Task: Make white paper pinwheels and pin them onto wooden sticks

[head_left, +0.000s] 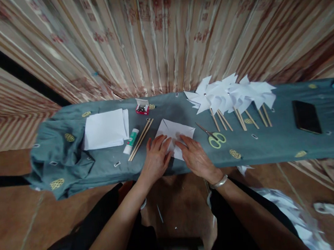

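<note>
A square sheet of white paper [179,128] lies on the cloth in front of me, with slits running in from its corners. My left hand [157,152] rests on its left side, fingers stretched out over the paper. On the right side lies my right hand [194,153], its fingers also extended and flat; a silver bangle circles that wrist. Green-handled scissors [216,138] are just right of the sheet. To the left are two wooden sticks [140,139] and a glue stick [131,141]. Parts of the paper are hidden under my fingers.
Several white paper pinwheels [231,93] on sticks lie at the back right. A phone [306,116] is farther right. A paper stack [105,129] sits left, near a small red box of pins [142,107]. A patterned curtain [160,40] hangs behind the cloth-covered table [275,147].
</note>
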Demonstrator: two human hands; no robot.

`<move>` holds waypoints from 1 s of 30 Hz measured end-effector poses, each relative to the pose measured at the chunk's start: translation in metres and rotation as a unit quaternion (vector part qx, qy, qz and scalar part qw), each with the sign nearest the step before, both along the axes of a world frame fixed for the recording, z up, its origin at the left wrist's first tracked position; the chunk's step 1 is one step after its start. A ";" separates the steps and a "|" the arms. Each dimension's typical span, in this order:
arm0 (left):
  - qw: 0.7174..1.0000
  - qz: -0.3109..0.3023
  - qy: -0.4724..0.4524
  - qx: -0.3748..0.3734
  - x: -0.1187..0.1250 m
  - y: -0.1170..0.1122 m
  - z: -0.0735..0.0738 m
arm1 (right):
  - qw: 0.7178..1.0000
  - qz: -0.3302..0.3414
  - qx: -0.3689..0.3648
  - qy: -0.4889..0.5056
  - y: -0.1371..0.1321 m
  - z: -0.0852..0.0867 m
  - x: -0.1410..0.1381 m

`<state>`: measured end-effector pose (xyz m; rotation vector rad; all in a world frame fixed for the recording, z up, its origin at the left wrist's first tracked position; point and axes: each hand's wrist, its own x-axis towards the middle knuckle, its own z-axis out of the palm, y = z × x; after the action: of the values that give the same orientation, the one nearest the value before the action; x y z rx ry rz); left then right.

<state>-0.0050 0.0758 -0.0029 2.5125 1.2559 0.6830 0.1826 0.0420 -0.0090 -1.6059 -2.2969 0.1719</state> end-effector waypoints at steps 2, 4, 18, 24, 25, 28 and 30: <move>1.000 -0.005 -0.002 0.000 0.002 -0.003 0.003 | 1.000 -0.002 0.010 0.010 0.000 -0.003 0.000; 1.000 -0.013 -0.005 -0.005 0.003 -0.006 0.007 | 1.000 0.000 0.022 0.021 0.000 -0.006 0.000; 0.998 -0.012 -0.044 -0.042 -0.016 -0.016 0.025 | 0.993 0.010 0.077 0.087 0.012 -0.018 -0.021; 0.988 0.146 -0.043 0.002 -0.077 0.015 0.028 | 0.993 0.007 0.086 0.086 0.017 -0.017 -0.030; 0.985 0.172 -0.028 -0.008 -0.089 0.019 0.029 | 0.992 0.009 0.088 0.085 0.017 -0.017 -0.030; 0.975 0.212 0.034 -0.052 -0.113 0.024 0.028 | 0.992 0.006 0.087 0.087 0.018 -0.017 -0.027; 0.967 0.230 0.073 -0.080 -0.116 0.024 0.026 | 0.992 0.003 0.080 0.092 0.018 -0.016 -0.025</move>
<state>-0.1213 0.0994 0.0236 2.1881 1.8961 0.4648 0.1579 0.0604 -0.0250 -1.4414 -2.1178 0.1269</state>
